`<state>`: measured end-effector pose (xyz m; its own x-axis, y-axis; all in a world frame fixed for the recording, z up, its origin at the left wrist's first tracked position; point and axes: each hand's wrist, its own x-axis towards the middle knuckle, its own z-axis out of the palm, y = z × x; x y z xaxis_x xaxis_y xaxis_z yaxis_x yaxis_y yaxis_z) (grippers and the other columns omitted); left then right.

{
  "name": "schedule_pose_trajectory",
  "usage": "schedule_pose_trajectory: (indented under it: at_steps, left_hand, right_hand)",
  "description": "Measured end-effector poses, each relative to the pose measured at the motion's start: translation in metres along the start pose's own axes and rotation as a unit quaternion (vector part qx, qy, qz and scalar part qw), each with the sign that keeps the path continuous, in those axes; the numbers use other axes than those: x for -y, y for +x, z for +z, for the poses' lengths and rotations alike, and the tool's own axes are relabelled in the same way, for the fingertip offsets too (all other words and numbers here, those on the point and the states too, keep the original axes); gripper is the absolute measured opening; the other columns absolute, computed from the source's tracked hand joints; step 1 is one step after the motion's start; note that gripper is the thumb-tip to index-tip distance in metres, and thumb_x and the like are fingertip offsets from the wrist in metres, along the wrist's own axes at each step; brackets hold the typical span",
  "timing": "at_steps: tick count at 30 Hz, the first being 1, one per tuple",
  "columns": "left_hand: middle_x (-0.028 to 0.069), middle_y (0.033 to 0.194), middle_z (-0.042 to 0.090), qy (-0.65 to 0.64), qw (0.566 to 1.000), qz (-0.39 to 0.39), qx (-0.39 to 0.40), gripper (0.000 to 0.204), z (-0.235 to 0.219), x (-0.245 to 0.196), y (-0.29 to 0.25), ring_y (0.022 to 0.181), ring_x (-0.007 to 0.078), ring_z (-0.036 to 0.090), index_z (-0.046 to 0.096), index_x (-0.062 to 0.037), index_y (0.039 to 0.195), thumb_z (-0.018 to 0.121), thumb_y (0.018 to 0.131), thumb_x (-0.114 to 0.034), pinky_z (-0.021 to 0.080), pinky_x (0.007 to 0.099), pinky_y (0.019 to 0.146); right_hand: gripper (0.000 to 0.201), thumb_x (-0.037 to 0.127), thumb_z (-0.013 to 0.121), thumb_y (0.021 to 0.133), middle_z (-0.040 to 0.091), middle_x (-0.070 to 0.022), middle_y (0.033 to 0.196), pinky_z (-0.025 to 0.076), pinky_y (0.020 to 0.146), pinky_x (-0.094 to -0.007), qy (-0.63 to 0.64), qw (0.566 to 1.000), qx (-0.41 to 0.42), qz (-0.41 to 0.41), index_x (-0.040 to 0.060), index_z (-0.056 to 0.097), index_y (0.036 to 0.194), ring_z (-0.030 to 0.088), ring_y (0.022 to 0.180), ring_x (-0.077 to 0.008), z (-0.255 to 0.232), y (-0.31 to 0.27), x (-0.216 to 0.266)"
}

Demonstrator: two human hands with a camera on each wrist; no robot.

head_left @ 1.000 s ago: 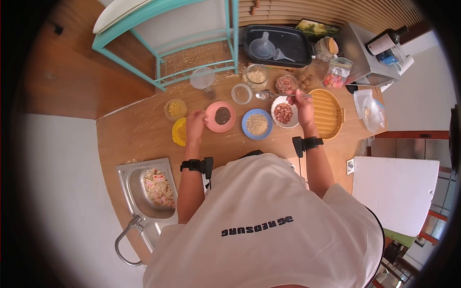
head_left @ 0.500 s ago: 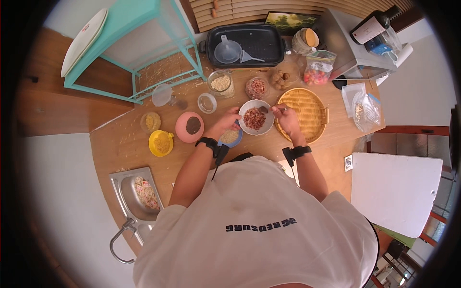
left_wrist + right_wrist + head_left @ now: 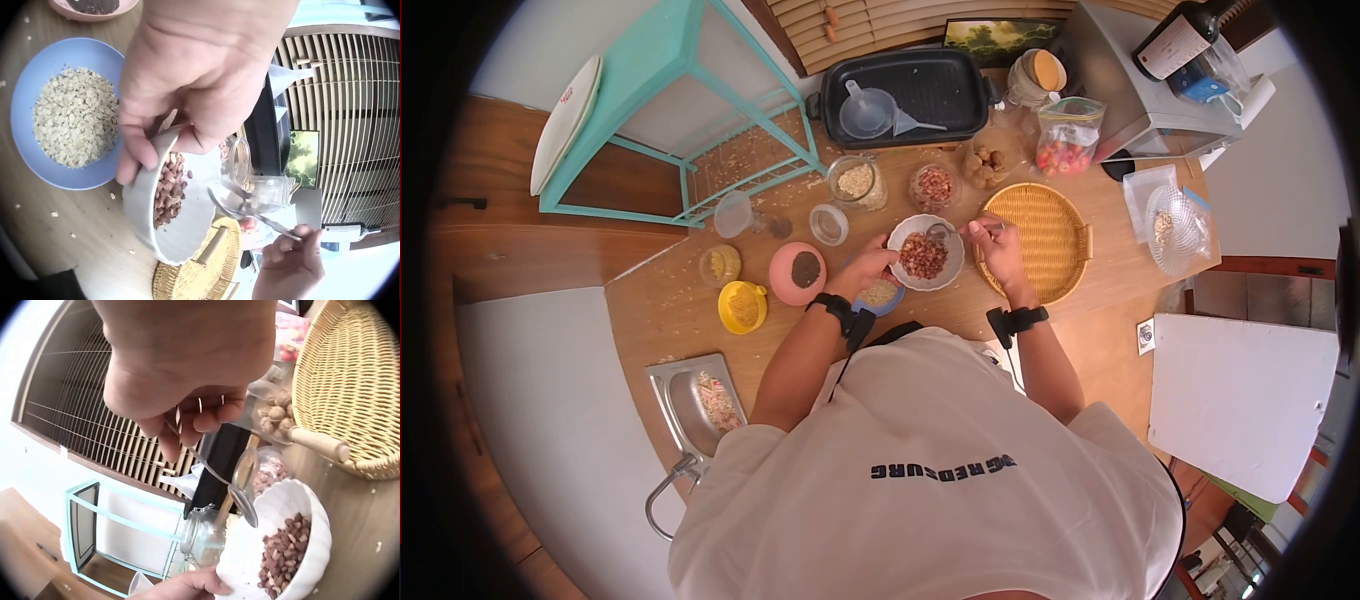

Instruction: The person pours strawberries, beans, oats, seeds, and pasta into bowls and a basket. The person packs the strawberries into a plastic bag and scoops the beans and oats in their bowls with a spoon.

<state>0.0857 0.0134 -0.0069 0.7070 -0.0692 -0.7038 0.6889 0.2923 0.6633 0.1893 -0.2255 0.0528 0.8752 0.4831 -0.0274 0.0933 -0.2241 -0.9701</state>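
My left hand [image 3: 870,268] grips a white scalloped bowl [image 3: 140,215] at its rim, thumb on the inside and fingers outside. Reddish-brown nut pieces [image 3: 284,556] lie in the bowl. Between the fingers of my right hand [image 3: 1000,250] is the handle of a metal spoon [image 3: 245,506], its head over the bowl's far side. A blue bowl [image 3: 22,119] of rolled oats sits beside the white one, partly covered by my left hand in the head view. Just left stands a pink bowl [image 3: 783,287] with dark seeds.
A round wicker basket [image 3: 1055,290] lies right of my right hand. Behind the bowls stand a glass jar of oats [image 3: 857,182], a tub of nut pieces [image 3: 935,186] and a black pan [image 3: 945,100]. A yellow bowl [image 3: 743,306] is at left, near the sink [image 3: 685,400].
My left hand has left the pink bowl and taken hold of the white bowl, which has moved left, over the blue bowl's edge. The right hand has brought the spoon lower, to the white bowl.
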Motion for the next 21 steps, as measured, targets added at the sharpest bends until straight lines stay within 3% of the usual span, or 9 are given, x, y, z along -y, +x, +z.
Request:
schedule_pose_trajectory:
  at_steps: [1,5,7,10,14,21]
  left_hand:
    - [0.0152,0.115,0.056,-0.02,1.0,0.001,0.01,0.06,-0.003,-0.002,-0.005,0.095,0.0311,0.064,0.033,-0.0047,0.134,0.049,0.077,0.002,0.059,0.0436,0.068]
    - [0.0161,0.107,0.057,-0.064,0.998,0.011,-0.01,0.062,-0.007,-0.008,-0.019,0.079,0.0267,0.065,0.027,-0.006,0.134,0.052,0.078,0.0,0.058,0.0358,0.056]
    - [0.0149,0.1,0.056,-0.118,0.993,0.013,0.026,0.068,-0.011,-0.012,-0.025,0.069,0.0234,0.063,0.022,-0.0078,0.135,0.053,0.074,-0.002,0.052,0.0322,0.049]
    - [0.0145,0.096,0.056,-0.189,0.981,0.043,-0.004,0.071,-0.004,-0.019,-0.034,0.061,0.021,0.059,0.021,-0.009,0.134,0.053,0.072,-0.003,0.046,0.0292,0.045]
    - [0.0142,0.094,0.056,-0.175,0.982,0.064,-0.028,0.07,-0.001,-0.027,-0.043,0.057,0.0203,0.058,0.022,-0.008,0.134,0.054,0.071,-0.004,0.047,0.0295,0.045]
    - [0.018,0.102,0.056,-0.067,0.995,0.061,-0.041,0.061,0.01,-0.015,-0.037,0.069,0.025,0.065,0.03,-0.0007,0.13,0.05,0.073,-0.001,0.055,0.0331,0.051]
  right_hand:
    - [0.023,0.018,0.059,0.092,0.06,-0.0068,0.072,0.044,0.061,-0.0307,-0.021,0.998,0.011,-0.063,0.0002,0.07,0.084,0.056,0.065,-0.0187,-0.003,0.004,0.011]
    - [0.022,0.017,0.059,0.091,0.059,-0.0084,0.074,0.044,0.062,-0.0316,-0.099,0.988,0.081,-0.088,-0.0012,0.069,0.082,0.056,0.066,-0.0221,-0.005,0.011,0.035]
    - [0.023,0.019,0.059,0.092,0.059,-0.0079,0.074,0.044,0.063,-0.0313,-0.046,0.993,0.059,-0.093,-0.0001,0.069,0.084,0.055,0.066,-0.0203,-0.003,0.013,0.029]
    - [0.023,0.021,0.059,0.093,0.059,-0.0075,0.073,0.044,0.063,-0.0313,0.014,0.999,-0.004,-0.04,0.0006,0.068,0.086,0.054,0.067,-0.0188,0.002,0.013,0.02]
    - [0.026,0.024,0.059,0.093,0.059,-0.0068,0.072,0.044,0.062,-0.0298,-0.02,0.998,-0.015,-0.053,0.0006,0.068,0.089,0.054,0.065,-0.0169,0.014,0.01,0.008]
    - [0.029,0.03,0.057,0.094,0.063,-0.0072,0.07,0.046,0.061,-0.0283,-0.051,0.997,0.021,0.05,0.0042,0.07,0.095,0.057,0.063,-0.015,0.02,-0.003,0.0]
